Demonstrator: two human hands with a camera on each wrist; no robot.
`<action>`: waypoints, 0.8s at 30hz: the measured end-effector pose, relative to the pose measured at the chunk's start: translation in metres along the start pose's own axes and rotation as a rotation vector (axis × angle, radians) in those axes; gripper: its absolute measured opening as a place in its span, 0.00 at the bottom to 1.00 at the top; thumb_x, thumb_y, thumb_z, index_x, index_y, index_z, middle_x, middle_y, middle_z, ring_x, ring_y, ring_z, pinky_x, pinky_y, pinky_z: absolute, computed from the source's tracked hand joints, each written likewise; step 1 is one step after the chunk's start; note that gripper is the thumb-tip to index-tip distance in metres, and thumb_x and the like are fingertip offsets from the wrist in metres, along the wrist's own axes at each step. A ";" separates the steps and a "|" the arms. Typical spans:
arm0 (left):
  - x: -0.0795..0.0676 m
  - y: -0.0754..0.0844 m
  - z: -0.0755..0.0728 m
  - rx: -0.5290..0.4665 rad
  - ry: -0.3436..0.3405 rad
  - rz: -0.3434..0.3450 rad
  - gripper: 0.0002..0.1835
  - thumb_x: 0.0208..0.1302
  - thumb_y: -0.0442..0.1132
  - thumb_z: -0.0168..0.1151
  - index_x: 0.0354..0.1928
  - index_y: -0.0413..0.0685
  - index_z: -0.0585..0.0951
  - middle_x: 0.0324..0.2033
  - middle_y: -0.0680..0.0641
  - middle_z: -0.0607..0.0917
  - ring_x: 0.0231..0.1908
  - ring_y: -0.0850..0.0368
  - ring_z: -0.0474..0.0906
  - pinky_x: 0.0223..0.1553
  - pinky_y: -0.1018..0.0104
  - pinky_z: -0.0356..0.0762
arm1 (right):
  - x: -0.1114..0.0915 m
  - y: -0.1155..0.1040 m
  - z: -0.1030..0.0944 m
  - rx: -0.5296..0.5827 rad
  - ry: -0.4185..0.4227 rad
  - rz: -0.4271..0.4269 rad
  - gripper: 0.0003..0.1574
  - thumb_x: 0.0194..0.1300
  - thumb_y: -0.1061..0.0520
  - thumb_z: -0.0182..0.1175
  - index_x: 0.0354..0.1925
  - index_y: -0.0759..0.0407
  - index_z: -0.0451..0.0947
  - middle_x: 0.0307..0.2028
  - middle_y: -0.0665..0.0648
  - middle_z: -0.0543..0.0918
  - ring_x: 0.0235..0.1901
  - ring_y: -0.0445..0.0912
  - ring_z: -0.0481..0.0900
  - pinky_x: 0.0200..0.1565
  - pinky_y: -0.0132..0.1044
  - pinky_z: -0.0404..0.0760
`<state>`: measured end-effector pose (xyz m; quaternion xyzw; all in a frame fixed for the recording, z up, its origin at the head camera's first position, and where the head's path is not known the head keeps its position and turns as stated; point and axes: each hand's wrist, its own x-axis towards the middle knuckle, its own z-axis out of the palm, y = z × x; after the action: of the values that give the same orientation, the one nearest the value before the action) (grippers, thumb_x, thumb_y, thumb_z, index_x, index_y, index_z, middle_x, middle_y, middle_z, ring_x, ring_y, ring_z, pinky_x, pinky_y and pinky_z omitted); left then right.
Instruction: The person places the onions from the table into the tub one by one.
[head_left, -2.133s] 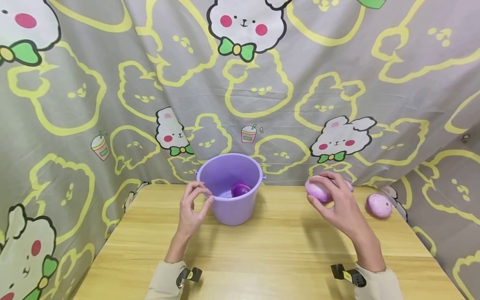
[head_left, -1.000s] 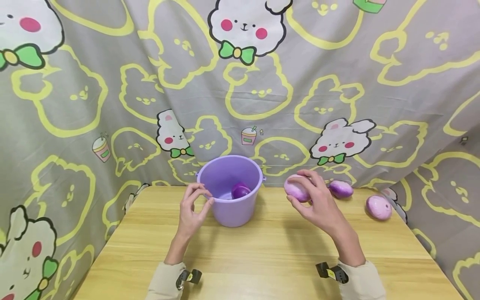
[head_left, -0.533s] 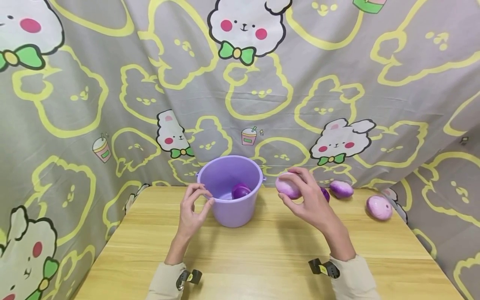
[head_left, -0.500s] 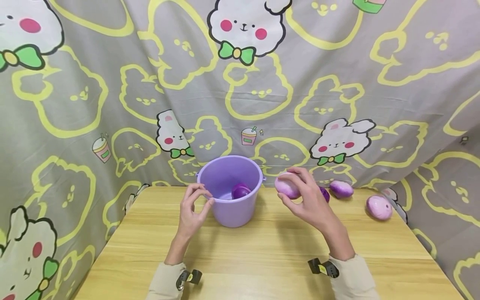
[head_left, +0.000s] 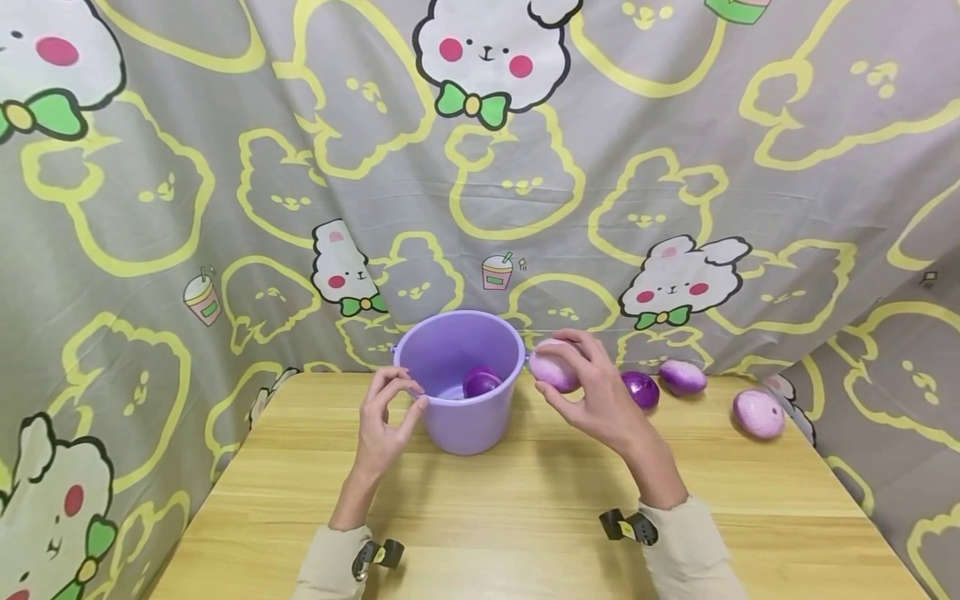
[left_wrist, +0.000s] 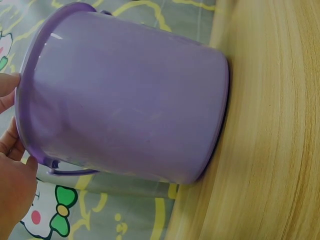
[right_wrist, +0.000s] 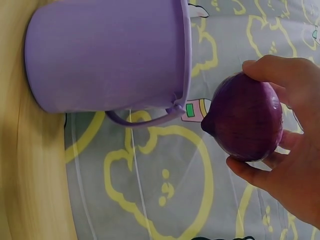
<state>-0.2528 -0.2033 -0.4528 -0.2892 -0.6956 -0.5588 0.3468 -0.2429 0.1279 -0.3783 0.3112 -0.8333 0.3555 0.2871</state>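
Note:
A lilac bucket (head_left: 468, 425) stands upright at the back of the wooden table, with a purple onion (head_left: 480, 382) lying inside. My left hand (head_left: 386, 417) holds the bucket's near-left rim between thumb and fingers; the left wrist view has its fingertips on that rim. Just right of the bucket, my right hand (head_left: 603, 400) grips another onion (head_left: 553, 367) in the air, about rim height. The right wrist view shows this onion's pointed end (right_wrist: 207, 125) turned toward the bucket, thumb and fingers around its sides.
Three more onions lie at the table's back right: a dark one (head_left: 641, 390), a two-toned one (head_left: 682, 378) and a paler one (head_left: 758, 414). A patterned grey curtain (head_left: 420, 192) hangs close behind the table (head_left: 487, 517). The bucket's handle (right_wrist: 145, 121) hangs down behind it.
My right hand has carried the onion leftward from the back-right group to beside the bucket, uncovering the dark onion behind it. The left hand and the bucket have stayed put.

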 end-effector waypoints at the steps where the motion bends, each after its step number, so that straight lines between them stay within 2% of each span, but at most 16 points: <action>1: 0.000 0.000 0.000 0.000 0.001 0.002 0.10 0.55 0.19 0.69 0.37 0.37 0.84 0.44 0.35 0.77 0.56 0.47 0.72 0.68 0.59 0.68 | 0.001 0.000 0.001 0.002 -0.001 -0.003 0.27 0.59 0.55 0.76 0.56 0.50 0.81 0.61 0.63 0.74 0.61 0.56 0.71 0.48 0.52 0.83; 10: 0.000 0.001 0.000 0.007 0.000 -0.002 0.10 0.55 0.20 0.70 0.37 0.38 0.84 0.44 0.36 0.77 0.56 0.46 0.72 0.69 0.58 0.67 | 0.013 -0.006 0.014 0.008 -0.024 -0.016 0.26 0.58 0.56 0.76 0.55 0.49 0.81 0.61 0.62 0.74 0.60 0.55 0.72 0.49 0.50 0.84; 17: -0.001 0.000 0.000 0.008 0.001 -0.008 0.10 0.55 0.19 0.69 0.37 0.37 0.84 0.44 0.36 0.77 0.56 0.47 0.72 0.68 0.59 0.67 | 0.021 -0.009 0.024 0.025 -0.020 -0.062 0.26 0.58 0.55 0.75 0.55 0.51 0.81 0.60 0.64 0.74 0.60 0.56 0.72 0.53 0.52 0.82; 24: 0.000 0.000 0.001 0.012 0.002 -0.009 0.10 0.55 0.19 0.70 0.37 0.37 0.84 0.44 0.36 0.77 0.56 0.47 0.72 0.68 0.60 0.67 | 0.026 -0.011 0.029 0.037 -0.024 -0.064 0.26 0.59 0.55 0.75 0.56 0.51 0.81 0.60 0.64 0.74 0.60 0.56 0.72 0.54 0.53 0.81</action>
<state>-0.2527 -0.2027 -0.4529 -0.2835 -0.6999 -0.5566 0.3465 -0.2587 0.0911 -0.3725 0.3471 -0.8196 0.3578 0.2824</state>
